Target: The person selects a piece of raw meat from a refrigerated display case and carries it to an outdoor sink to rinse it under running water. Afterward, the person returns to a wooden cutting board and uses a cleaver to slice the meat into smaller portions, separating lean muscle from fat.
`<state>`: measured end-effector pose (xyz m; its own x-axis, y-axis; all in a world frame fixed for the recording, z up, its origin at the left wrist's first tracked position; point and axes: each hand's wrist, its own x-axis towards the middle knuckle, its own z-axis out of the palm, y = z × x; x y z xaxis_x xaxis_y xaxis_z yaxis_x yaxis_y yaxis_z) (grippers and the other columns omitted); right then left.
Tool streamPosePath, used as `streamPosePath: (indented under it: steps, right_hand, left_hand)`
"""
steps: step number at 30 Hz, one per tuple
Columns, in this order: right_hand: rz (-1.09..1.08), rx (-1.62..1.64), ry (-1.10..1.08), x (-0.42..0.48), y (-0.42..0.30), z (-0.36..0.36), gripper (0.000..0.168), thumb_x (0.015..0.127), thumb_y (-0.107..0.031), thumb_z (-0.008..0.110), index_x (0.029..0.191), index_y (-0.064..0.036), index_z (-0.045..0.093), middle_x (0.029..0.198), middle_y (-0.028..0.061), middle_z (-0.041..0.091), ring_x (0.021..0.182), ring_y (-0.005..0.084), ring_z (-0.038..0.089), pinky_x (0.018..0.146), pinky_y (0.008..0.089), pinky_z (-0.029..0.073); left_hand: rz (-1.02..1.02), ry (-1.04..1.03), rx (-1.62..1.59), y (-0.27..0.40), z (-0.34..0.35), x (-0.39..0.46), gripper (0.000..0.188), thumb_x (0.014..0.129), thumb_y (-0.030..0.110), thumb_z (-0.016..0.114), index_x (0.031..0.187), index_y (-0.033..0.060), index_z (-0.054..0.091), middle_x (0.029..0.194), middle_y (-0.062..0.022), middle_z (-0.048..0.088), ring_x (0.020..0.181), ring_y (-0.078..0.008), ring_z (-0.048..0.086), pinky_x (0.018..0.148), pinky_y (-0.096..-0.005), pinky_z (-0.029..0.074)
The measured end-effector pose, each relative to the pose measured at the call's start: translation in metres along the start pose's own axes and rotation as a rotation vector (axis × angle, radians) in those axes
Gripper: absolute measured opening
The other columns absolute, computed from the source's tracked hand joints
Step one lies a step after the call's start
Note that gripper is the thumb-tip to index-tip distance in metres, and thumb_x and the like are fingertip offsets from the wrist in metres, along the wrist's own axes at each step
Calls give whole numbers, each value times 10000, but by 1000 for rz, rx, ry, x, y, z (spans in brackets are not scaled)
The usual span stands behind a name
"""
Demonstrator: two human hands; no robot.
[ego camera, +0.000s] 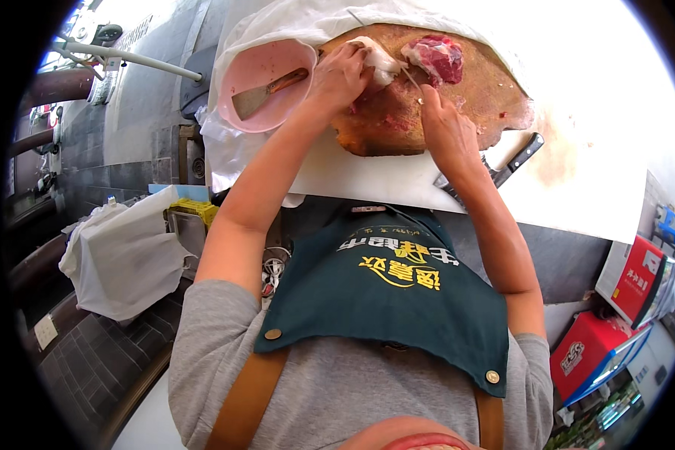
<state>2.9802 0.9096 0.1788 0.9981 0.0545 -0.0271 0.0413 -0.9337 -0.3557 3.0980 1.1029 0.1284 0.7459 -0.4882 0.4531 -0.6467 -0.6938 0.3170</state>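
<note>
A pale, fatty piece of meat (378, 59) lies on a worn wooden chopping block (484, 84). My left hand (340, 73) grips it from the left, fingers over its top. In my right hand (447, 121) is a knife, its thin blade (412, 77) reaching to the lower right end of that piece. The handle is hidden in my fist. A red cut of meat (436, 59) with some white fat sits just above my right hand. Beyond the pale piece, a thin metal rod or blade (357, 18) sticks out past the block's far edge; I cannot tell what it belongs to.
Left of the block, a pink basin (230, 112) holds a scraper (259, 97) with a wooden handle. A black-handled knife (520, 158) lies near my right forearm on the white table (365, 174). White plastic sheeting (292, 19) borders the block's far side.
</note>
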Motion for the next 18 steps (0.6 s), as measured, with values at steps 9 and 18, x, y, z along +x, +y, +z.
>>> streamPosePath:
  steps: [9, 18]
  right_hand:
    - [-15, -158, -33, 21, -20, 16, 349, 870, -57, 442, 1216, -86, 415, 909, 199, 594, 739, 379, 636, 624, 449, 520]
    - [-88, -212, -50, 25, -11, 5, 314, 857, -53, 470, 1166, -61, 419, 823, 192, 593, 691, 378, 641, 588, 447, 527]
  left_hand:
    - [48, -120, 163, -4, -2, 6, 144, 698, 136, 607, 797, 35, 634, 903, -101, 615, 884, -276, 596, 778, -398, 491]
    - [63, -92, 181, -3, 6, 2, 106, 688, 114, 648, 745, 27, 628, 859, -96, 597, 846, -278, 589, 739, -403, 490]
